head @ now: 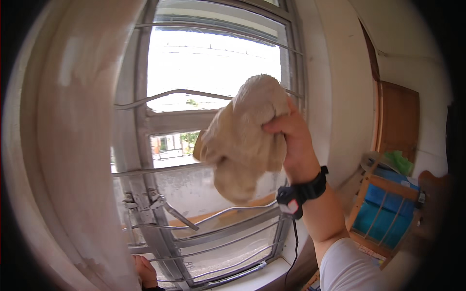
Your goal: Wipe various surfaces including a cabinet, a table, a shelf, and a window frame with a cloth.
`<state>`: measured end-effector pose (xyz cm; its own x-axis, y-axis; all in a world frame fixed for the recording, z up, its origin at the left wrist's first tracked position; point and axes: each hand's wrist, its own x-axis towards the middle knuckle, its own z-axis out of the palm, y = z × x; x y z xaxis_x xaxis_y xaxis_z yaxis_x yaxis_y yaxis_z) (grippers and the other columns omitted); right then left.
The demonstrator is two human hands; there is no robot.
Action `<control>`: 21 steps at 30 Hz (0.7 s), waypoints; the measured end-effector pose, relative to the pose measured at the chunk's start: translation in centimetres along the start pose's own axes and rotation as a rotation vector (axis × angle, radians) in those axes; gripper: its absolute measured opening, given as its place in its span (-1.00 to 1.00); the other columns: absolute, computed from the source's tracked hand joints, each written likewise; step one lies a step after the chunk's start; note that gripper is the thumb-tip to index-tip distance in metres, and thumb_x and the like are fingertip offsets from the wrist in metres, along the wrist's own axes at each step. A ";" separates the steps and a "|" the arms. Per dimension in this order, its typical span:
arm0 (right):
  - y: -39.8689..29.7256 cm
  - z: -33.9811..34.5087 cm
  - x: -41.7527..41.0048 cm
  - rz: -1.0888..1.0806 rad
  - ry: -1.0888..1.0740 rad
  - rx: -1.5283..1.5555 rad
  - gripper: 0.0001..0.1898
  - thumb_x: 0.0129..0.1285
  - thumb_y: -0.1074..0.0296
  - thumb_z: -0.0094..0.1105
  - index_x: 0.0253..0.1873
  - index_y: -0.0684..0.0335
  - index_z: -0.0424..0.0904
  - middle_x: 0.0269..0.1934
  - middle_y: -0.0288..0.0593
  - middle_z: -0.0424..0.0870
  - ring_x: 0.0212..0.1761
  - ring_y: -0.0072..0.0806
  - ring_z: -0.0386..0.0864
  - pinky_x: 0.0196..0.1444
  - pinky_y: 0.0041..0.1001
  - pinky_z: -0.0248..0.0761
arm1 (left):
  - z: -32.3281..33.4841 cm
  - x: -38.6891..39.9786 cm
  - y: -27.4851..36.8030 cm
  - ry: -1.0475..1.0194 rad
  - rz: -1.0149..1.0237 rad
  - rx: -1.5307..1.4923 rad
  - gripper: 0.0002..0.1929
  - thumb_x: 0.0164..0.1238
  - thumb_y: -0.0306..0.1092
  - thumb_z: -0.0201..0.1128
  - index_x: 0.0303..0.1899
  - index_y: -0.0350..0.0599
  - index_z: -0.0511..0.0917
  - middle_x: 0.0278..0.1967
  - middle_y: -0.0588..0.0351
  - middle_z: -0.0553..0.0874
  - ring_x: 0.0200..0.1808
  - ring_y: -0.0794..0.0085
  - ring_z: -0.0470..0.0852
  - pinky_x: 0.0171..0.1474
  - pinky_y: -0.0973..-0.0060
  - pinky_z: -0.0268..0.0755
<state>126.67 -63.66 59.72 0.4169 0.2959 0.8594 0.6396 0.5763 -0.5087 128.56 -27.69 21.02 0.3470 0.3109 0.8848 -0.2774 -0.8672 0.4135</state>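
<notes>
My right hand (291, 134), with a black strapped device on its wrist, grips a crumpled beige cloth (251, 142). The cloth hangs before the middle of a metal-framed window (182, 122) and covers part of its bars and panes. It is slightly blurred. At the bottom left my left hand (146, 271) is partly hidden by the pale wall edge (120, 232), close to the lower window bars. Its fingers are not clear enough to show what they touch. A metal window latch with a lever handle (178, 214) is above it to the right.
Wavy metal bars (174, 94) cross the window. A thermometer-like strip (236, 273) lies along the bottom frame above the white sill (247, 282). A black cable (295, 243) hangs from the wrist device. At right stand a wooden rack (393, 186) with blue items and a brown door (398, 116).
</notes>
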 end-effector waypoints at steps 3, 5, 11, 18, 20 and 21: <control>-0.2 -0.2 -6.4 0.100 0.137 -0.067 -0.43 -0.18 0.70 0.10 0.08 0.34 0.37 -0.08 -0.13 0.52 -0.05 -0.37 0.50 0.02 -0.41 0.41 | -0.5 1.1 2.2 0.040 0.029 0.060 -0.79 0.27 -0.44 -0.13 -0.50 -0.37 0.31 -0.41 -0.24 0.37 -0.33 -0.10 0.36 -0.24 0.15 0.21; -0.5 -0.4 -10.4 0.157 0.263 -0.148 -0.43 -0.17 0.70 0.13 0.08 0.33 0.38 -0.07 -0.15 0.52 -0.02 -0.41 0.49 0.05 -0.43 0.38 | -0.7 1.3 2.4 -0.034 0.020 0.078 -0.78 0.28 -0.43 -0.13 -0.50 -0.36 0.31 -0.40 -0.22 0.37 -0.32 -0.10 0.35 -0.23 0.14 0.19; -2.1 -0.8 -22.4 0.496 0.454 -0.479 -0.40 -0.01 0.59 0.22 0.19 0.26 0.27 0.00 -0.28 0.45 0.07 -0.54 0.38 0.12 -0.49 0.26 | -1.1 1.7 1.4 -0.107 0.118 0.308 -0.76 0.33 -0.41 -0.12 -0.49 -0.35 0.35 -0.46 -0.15 0.38 -0.33 -0.03 0.35 -0.24 0.18 0.17; -7.6 0.8 -30.5 0.638 0.496 -0.589 -0.36 0.08 0.52 0.18 0.27 0.25 0.10 0.09 -0.25 0.33 0.17 -0.52 0.28 0.20 -0.45 0.15 | -0.3 -2.2 6.0 0.021 0.062 0.171 -0.61 0.43 -0.22 -0.20 0.02 -0.32 0.45 0.07 -0.19 0.39 0.08 0.05 0.39 0.16 0.24 0.17; -8.7 1.1 -31.6 0.577 0.434 -0.585 -0.40 0.16 0.40 0.15 0.27 0.28 0.10 0.12 -0.21 0.32 0.19 -0.47 0.26 0.24 -0.42 0.09 | 0.6 -6.6 9.2 -0.011 0.170 0.049 -0.60 0.43 -0.24 -0.24 -0.06 -0.41 0.45 0.01 -0.16 0.46 0.07 0.08 0.40 0.13 0.28 0.21; -9.2 1.2 -32.3 0.592 0.441 -0.577 -0.40 0.16 0.40 0.15 0.27 0.28 0.10 0.12 -0.21 0.32 0.19 -0.47 0.26 0.24 -0.42 0.09 | 0.6 -7.9 13.7 -0.179 0.067 -0.212 -0.59 0.41 -0.24 -0.26 -0.13 -0.41 0.48 -0.09 -0.12 0.52 0.04 0.12 0.42 0.12 0.31 0.22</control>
<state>106.54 -77.60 36.70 0.9089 0.0360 0.4155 0.4170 -0.0780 -0.9055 122.54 -42.32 19.55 0.4689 0.1663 0.8675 -0.4792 -0.7771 0.4080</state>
